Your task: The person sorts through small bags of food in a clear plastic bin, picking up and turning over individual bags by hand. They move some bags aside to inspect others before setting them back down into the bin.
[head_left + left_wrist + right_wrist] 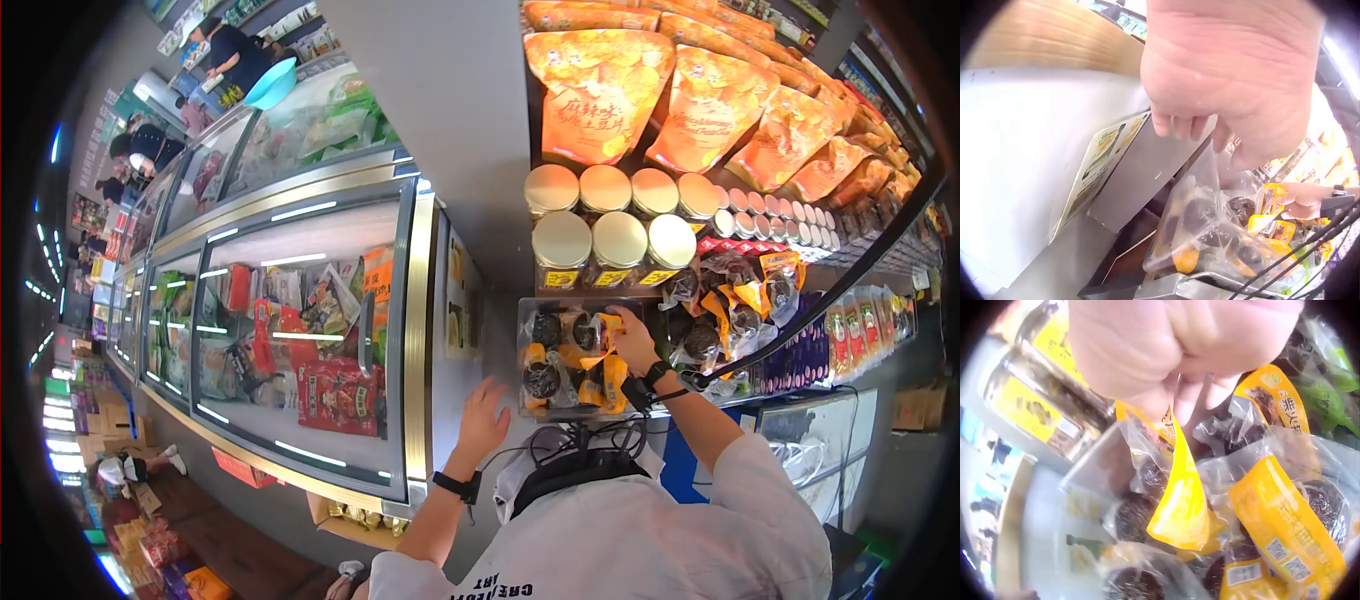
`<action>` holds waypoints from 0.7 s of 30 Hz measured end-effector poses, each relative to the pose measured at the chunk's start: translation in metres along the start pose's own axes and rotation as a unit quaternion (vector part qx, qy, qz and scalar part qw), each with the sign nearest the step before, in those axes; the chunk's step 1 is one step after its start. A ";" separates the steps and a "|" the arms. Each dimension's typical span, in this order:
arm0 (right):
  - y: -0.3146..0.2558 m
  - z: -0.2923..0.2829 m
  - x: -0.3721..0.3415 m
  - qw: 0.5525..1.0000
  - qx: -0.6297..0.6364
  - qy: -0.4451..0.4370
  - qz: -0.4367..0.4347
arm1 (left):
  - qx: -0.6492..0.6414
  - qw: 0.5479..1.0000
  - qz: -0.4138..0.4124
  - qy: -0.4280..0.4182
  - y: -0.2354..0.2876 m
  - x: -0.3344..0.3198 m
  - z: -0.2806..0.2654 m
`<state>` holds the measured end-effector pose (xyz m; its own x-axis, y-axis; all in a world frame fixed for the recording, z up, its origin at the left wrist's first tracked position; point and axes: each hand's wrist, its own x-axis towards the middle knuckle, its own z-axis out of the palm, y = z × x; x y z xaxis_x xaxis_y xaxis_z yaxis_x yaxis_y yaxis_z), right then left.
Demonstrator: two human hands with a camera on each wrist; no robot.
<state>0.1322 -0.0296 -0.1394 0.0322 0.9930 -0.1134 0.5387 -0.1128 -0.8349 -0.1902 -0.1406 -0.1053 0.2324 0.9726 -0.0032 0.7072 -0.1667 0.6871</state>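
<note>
My right hand [636,342] reaches into a clear plastic bin [1099,456] of bagged food. In the right wrist view, its fingers pinch the top of a clear bag with a folded yellow label [1180,509]; something dark and round shows inside. Other bags of the same kind, one with a yellow QR-code label [1288,531], lie beneath and beside it. My left hand [484,418] is held in the air left of the bin, fingers loosely extended, with nothing in it. From the left wrist view, that hand [1229,75] hangs above the bin's near-left side.
A glass-topped freezer [405,440] stands to the left. Behind the bin are lidded jars [618,238] and orange snack pouches [600,95]. More bagged food [735,290] lies on the right. A black strap [840,270] crosses the right side, and thin cables [1304,250] hang near the bin.
</note>
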 end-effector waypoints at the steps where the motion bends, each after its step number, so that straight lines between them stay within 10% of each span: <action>1: 0.025 -0.003 0.000 1.000 0.000 0.007 0.000 | -0.007 1.000 0.016 0.018 0.000 0.005 -0.003; 7: -0.053 -0.075 -0.016 0.909 0.382 -0.139 0.094 | -0.135 0.989 0.051 -0.022 0.044 0.065 -0.021; 11: -0.076 -0.087 -0.024 0.843 0.504 -0.140 0.127 | -0.412 0.900 -0.061 -0.128 0.074 0.100 0.011; 19: -0.069 -0.072 -0.047 0.740 0.640 -0.150 0.143 | -0.475 0.869 -0.059 -0.124 0.102 0.119 0.070; 21: -0.068 -0.073 -0.053 0.734 0.648 -0.158 0.131 | -0.476 0.843 -0.167 -0.185 0.104 0.124 0.065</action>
<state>0.1552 -0.0721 -0.0372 -0.3155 0.8967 -0.3105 -0.7101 -0.4402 -0.5496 -0.0447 -0.0482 -0.0814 0.4435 0.7926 -0.4184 -0.0409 0.4843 0.8740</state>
